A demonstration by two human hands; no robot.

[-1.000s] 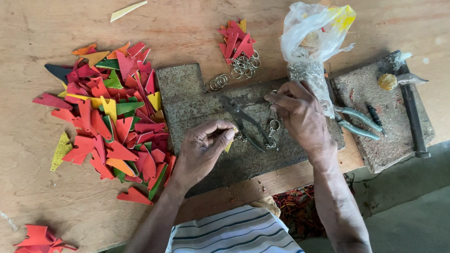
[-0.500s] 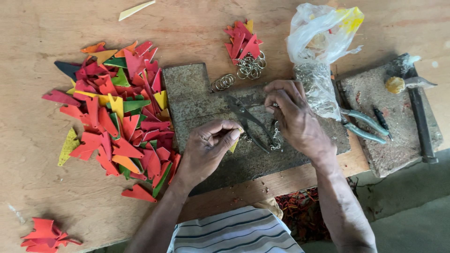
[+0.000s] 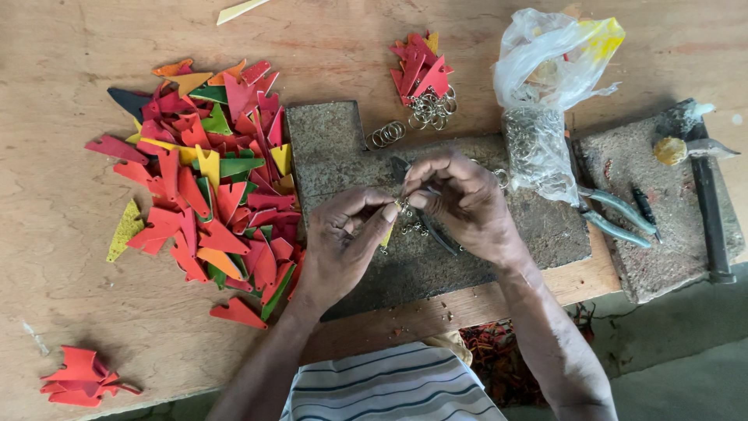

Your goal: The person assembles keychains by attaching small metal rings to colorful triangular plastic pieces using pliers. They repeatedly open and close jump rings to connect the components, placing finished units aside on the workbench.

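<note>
Two hands: meet over grey stone slab [image 3: 343,148], fingertips nearly touching.
Left hand [image 3: 343,238]: grip pinched closed on small yellow piece [image 3: 387,234], steadying it.
Right hand [image 3: 463,199]: grip closed on metal ring chain [image 3: 409,218] at piece's tip; dark pliers [image 3: 440,234] beneath.
Pose: wrists low, forearms converging.
Stock: coloured leather pieces [image 3: 210,187] left, rings [image 3: 386,134] on worktop [image 3: 62,234].

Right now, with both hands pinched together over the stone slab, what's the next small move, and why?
Probably ease the small metal ring closed with the pliers, keeping the pinch steady. The left hand holds a yellow piece at its fingertips, the right hand meets it at the ring, and a short chain dangles there, seemingly not yet secured.
</note>
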